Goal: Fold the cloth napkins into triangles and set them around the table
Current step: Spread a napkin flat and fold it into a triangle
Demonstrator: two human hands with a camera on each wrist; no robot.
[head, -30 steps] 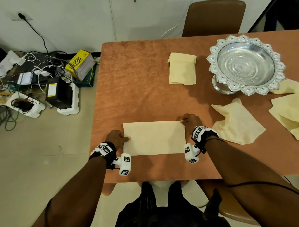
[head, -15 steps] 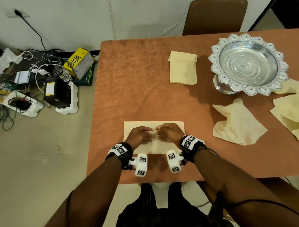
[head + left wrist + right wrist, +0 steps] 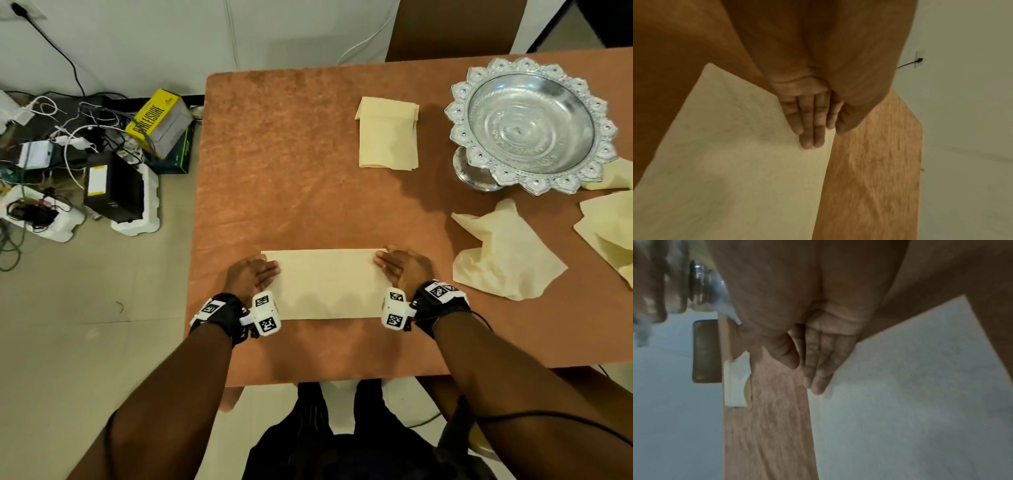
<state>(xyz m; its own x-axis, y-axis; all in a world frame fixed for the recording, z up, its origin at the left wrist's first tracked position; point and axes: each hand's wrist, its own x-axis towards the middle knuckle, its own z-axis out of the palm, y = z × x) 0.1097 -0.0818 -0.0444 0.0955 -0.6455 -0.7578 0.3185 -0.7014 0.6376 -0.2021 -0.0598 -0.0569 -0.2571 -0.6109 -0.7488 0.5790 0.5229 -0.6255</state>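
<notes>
Napkin (image 3: 329,284) is laid flat as a rectangle at the near edge of the bench (image 3: 291,164), between both hands. Left hand (image 3: 251,275) and right hand (image 3: 404,267) are pressed on its 2 short ends, fingers (image 3: 812,129) straight and together, nothing gripped. Cloth is judged light, limp, crease-holding, likely to slide on the bench. A corner is best pinched for the diagonal fold while the opposite end is pinned.
</notes>
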